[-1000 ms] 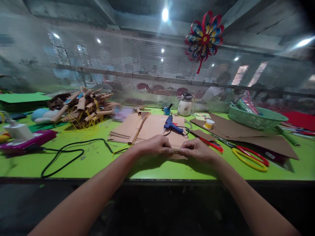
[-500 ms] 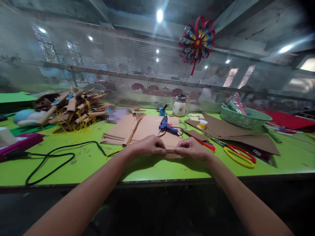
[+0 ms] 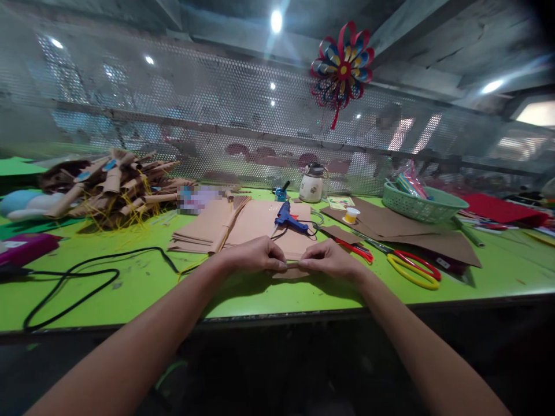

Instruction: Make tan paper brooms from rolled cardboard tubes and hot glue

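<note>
Both hands pinch a small piece of brown kraft paper near the front edge of the green table. My left hand is closed on its left side, thumb and fingertips together. On the right side, my right hand pinches it the same way. Just beyond my fingers lies a stack of brown paper sheets. A blue glue gun rests on the stack, its nozzle pointing towards me. Left of the gun is a rolled, fringed paper piece, tied round its middle.
A heap of paper rolls with yellow strings sits at left, beside a black cable. To the right are yellow-and-red scissors, a yellow spool and a green basket. A lidded jar stands at the back.
The view has shifted slightly, so the table's things appear a little further left. Both hands keep their pinch on the paper, and more of its lower flap shows below the fingers.
</note>
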Demonstrator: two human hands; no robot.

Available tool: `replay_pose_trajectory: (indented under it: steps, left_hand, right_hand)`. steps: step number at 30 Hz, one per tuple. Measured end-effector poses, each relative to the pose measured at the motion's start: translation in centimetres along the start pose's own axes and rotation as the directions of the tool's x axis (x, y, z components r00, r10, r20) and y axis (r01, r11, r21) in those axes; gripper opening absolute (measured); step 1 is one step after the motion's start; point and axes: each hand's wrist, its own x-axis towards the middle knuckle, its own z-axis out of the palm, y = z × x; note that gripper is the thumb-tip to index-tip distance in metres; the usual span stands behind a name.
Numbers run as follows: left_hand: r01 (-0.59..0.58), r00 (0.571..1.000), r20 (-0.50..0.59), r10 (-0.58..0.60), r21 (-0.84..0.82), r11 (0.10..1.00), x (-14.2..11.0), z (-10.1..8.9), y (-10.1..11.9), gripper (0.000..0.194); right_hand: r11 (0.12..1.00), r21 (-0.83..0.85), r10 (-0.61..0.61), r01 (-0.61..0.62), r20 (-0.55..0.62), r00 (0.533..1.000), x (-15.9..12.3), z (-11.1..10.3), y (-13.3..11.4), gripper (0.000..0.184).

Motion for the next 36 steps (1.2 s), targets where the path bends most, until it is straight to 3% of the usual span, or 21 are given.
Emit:
replay_pose_trajectory:
  steps: [6,15,22,28,33,36]
  left_hand:
    - [-0.023,1.0,-0.016,0.025,0.134,0.991,0.2,0.1,0.0,0.034]
    - [0.03,0.997,-0.073,-0.022,0.117,0.993,0.6,0.5,-0.1,0.031]
    - [-0.087,0.96,-0.227,0.161,0.305,0.948,1.1,1.5,0.1,0.025]
    - [-0.092,0.97,-0.184,0.16,0.333,0.938,0.7,1.3,0.0,0.025]
    - [-0.105,0.982,-0.13,0.139,0.235,0.966,0.7,0.9,-0.2,0.029]
    - [-0.099,0.988,-0.1,0.118,0.174,0.98,0.6,0.8,-0.1,0.032]
  right_hand:
    - [1.0,0.019,0.006,-0.006,0.017,1.0,-0.1,-0.1,0.2,0.033]
    - [0.997,0.077,0.023,-0.025,0.024,0.999,0.1,0.0,0.3,0.037]
    - [0.998,0.035,0.048,-0.047,-0.023,0.999,0.4,0.7,0.2,0.042]
    - [0.999,-0.037,0.035,-0.033,0.053,0.998,-0.2,0.5,-0.1,0.039]
    - [0.993,-0.033,0.114,-0.112,0.075,0.991,-0.6,-0.1,0.1,0.034]
    - [0.996,-0.044,0.084,-0.08,0.081,0.993,-0.6,-0.3,0.2,0.034]
